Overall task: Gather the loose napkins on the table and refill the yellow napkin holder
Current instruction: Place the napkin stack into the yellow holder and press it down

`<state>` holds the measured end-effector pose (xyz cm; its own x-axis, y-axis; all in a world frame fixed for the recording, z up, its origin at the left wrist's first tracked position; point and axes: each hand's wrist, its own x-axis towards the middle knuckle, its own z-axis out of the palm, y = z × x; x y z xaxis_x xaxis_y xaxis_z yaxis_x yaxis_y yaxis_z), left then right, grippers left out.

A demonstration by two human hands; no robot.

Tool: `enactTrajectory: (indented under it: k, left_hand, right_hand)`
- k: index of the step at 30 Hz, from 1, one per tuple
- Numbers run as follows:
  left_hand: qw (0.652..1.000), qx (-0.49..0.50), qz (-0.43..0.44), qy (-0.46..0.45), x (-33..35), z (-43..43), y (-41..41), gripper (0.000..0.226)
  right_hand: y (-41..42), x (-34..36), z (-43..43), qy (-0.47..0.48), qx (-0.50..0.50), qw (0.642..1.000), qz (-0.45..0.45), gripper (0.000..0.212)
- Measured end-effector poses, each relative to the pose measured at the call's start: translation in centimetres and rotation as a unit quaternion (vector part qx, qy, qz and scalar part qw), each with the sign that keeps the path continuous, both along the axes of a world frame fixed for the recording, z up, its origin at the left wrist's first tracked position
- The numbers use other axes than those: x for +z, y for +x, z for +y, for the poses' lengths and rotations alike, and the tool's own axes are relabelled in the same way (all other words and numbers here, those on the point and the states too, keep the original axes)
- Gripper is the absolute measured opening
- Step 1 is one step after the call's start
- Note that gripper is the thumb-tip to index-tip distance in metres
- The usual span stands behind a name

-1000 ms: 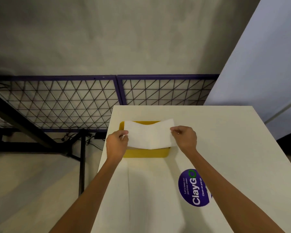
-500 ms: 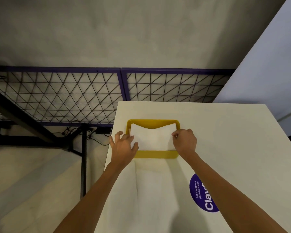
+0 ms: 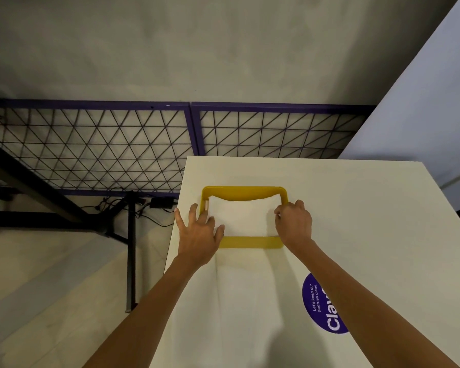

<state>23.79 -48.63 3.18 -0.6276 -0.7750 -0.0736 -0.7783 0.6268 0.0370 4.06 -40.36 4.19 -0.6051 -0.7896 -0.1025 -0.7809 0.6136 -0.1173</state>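
Napkins are going in. The white folded paper napkins point(image 3: 243, 217) are sitting inside the yellow rectangular plastic napkin holder point(image 3: 250, 242), spanning it from left wall to right wall. Their far edge is sagging in the middle, and the yellow back wall is showing above it. The holder is sitting near the left edge of the white surface point(image 3: 369, 235).

Hands:
- Left hand point(image 3: 197, 235) is lying open with fingers spread over the holder's left wall. The thumb is touching the napkins' left edge, steadying rather than gripping.
- Right hand point(image 3: 294, 223) is curling its fingers over the napkins' right edge at the holder's right wall. It looks to be pinching that edge, though the fingertips are mostly hiding behind the knuckles.

Versus a second ago: both hands were pinching the stack by its ends in the air above the holder, and it was covering most of the yellow. Half a second ago it was already down inside and the left hand was already opening. Since then little is changing beyond the left hand's fingers spreading wider. The view is also shifting, so the purple round sticker point(image 3: 324, 306) is sitting lower right and the right forearm is partly cutting it off.

Judgement: the insertion step is finishing, with release and a final press-down remaining. I can't tell from this view whether more loose napkins are waiting.
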Motion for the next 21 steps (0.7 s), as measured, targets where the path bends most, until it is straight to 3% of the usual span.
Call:
enactTrajectory:
  k: [3,9,14,21]
  left_hand:
    - [1.000,-0.004,-0.002,-0.011,-0.2,0.0,0.0,0.081]
    - [1.000,0.004,0.001,-0.009,-0.3,0.7,0.0,0.085]
    - [0.999,0.013,0.018,-0.034,-0.8,1.1,-0.1,0.087]
    - [0.999,0.007,0.033,-0.023,-1.6,1.0,-0.1,0.094]
  right_hand:
    - [0.0,-0.1,0.5,-0.004,0.042,0.999,0.029,0.031]
    - [-0.1,-0.3,1.7,-0.004,0.103,0.992,0.078,0.030]
    - [0.4,0.6,2.3,0.043,0.102,0.993,0.051,0.050]
    - [0.8,1.2,2.6,0.098,0.102,0.990,0.020,0.057]
